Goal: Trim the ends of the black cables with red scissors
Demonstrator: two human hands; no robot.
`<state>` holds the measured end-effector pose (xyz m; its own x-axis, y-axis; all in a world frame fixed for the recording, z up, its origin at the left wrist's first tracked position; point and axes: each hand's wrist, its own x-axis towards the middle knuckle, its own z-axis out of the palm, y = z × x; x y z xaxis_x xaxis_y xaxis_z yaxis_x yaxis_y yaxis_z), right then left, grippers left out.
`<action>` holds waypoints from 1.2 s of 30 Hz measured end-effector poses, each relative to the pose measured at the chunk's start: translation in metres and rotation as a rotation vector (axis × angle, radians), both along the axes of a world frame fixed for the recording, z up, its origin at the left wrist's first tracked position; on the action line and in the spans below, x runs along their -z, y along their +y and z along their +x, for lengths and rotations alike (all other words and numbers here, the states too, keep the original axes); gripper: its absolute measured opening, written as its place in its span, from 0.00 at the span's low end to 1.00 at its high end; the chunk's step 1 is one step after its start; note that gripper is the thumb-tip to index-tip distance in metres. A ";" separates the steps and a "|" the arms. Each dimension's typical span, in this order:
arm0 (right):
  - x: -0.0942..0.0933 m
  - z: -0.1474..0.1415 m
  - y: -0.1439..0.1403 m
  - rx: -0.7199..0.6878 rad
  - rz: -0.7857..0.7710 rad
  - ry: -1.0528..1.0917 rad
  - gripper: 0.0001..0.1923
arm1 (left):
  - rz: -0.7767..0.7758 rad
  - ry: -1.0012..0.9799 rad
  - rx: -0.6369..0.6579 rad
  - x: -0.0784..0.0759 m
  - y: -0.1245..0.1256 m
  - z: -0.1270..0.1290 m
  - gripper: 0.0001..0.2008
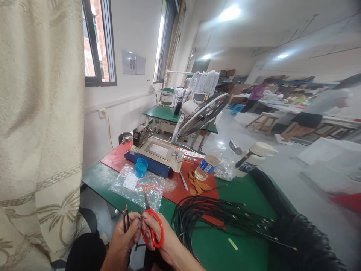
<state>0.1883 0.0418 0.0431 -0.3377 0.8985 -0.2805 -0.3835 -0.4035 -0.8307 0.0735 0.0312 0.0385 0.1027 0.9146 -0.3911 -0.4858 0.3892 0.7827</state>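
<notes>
My left hand [126, 234] is closed around black cables [128, 218], whose stripped ends with a bit of red point up past my fingers. Close against it, my right hand [158, 231] grips scissors [160, 228] with red handles, their blades pointing up and away from me. The fingertips of both hands almost meet, and whatever small part lies between them is hidden. Just beyond the blades, a clear plastic bag [118, 184] lies on the table with small red and white bits [146, 186] and a blue cap [141, 168] on it.
A blue-based heating device [149, 158] with a small fan stands behind the bag. To the right are a coil of black cables [183, 214], a water bottle [207, 165] and a white jug [254, 158]. A large fan [201, 114] stands behind the table. Other people work farther right.
</notes>
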 end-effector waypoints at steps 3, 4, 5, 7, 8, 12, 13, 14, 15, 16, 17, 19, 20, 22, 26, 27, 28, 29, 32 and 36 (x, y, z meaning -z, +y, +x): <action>-0.001 -0.001 0.000 0.017 0.041 -0.035 0.25 | 0.016 0.034 -0.022 0.006 0.002 0.001 0.17; -0.002 -0.001 0.000 0.020 0.054 -0.046 0.25 | 0.029 0.044 -0.030 0.009 0.002 0.001 0.18; -0.002 -0.001 0.000 0.022 0.067 -0.055 0.25 | 0.042 0.055 -0.039 0.012 0.003 0.001 0.18; -0.004 -0.001 0.000 0.023 0.083 -0.066 0.24 | 0.073 0.073 -0.047 0.016 0.004 0.000 0.20; -0.004 -0.001 0.000 0.022 0.085 -0.073 0.23 | 0.086 0.081 -0.044 0.019 0.005 0.000 0.21; -0.003 0.000 -0.001 0.008 0.088 -0.118 0.24 | 0.088 0.106 -0.053 0.022 0.007 0.000 0.23; -0.003 0.000 -0.001 0.007 0.094 -0.134 0.24 | 0.076 0.106 -0.058 0.021 0.007 0.000 0.23; -0.002 0.000 -0.001 0.008 0.099 -0.148 0.24 | 0.062 0.103 -0.060 0.019 0.006 0.000 0.23; -0.002 0.000 -0.002 0.008 0.107 -0.157 0.25 | 0.049 0.095 -0.054 0.017 0.005 0.000 0.23; -0.002 0.000 -0.002 0.009 0.114 -0.157 0.25 | 0.038 0.083 -0.044 0.015 0.004 0.000 0.22; -0.001 0.000 -0.002 0.007 0.116 -0.146 0.25 | 0.031 0.069 -0.031 0.013 0.003 0.000 0.21; -0.001 -0.001 -0.002 0.003 0.096 -0.097 0.25 | 0.026 0.046 -0.014 0.010 0.002 -0.001 0.18; -0.001 -0.001 -0.001 -0.002 0.079 -0.068 0.25 | 0.028 0.036 -0.011 0.010 0.002 -0.001 0.17; 0.000 -0.001 0.000 -0.013 0.034 -0.022 0.25 | 0.032 0.021 -0.013 0.012 0.002 -0.001 0.17; -0.001 -0.001 0.001 -0.017 -0.024 0.010 0.26 | 0.048 -0.022 0.010 0.015 0.003 -0.001 0.17; -0.002 -0.001 0.001 -0.016 -0.032 0.012 0.25 | 0.047 -0.017 0.014 0.014 0.003 -0.001 0.17; -0.003 -0.001 0.001 -0.017 -0.036 0.014 0.25 | 0.045 -0.010 0.017 0.013 0.002 -0.001 0.16; -0.003 -0.001 0.001 -0.018 -0.039 0.015 0.25 | 0.044 -0.001 0.026 0.012 0.002 -0.002 0.16; -0.004 -0.001 -0.001 -0.003 -0.054 0.020 0.23 | 0.038 -0.003 0.050 0.010 0.001 -0.003 0.15; -0.002 -0.002 -0.003 0.021 -0.048 0.039 0.23 | 0.051 -0.075 0.042 0.021 0.004 -0.004 0.14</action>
<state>0.1862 0.0389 0.0452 -0.3307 0.8913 -0.3101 -0.4238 -0.4338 -0.7951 0.0691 0.0357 0.0172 0.1687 0.9274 -0.3339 -0.5274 0.3711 0.7643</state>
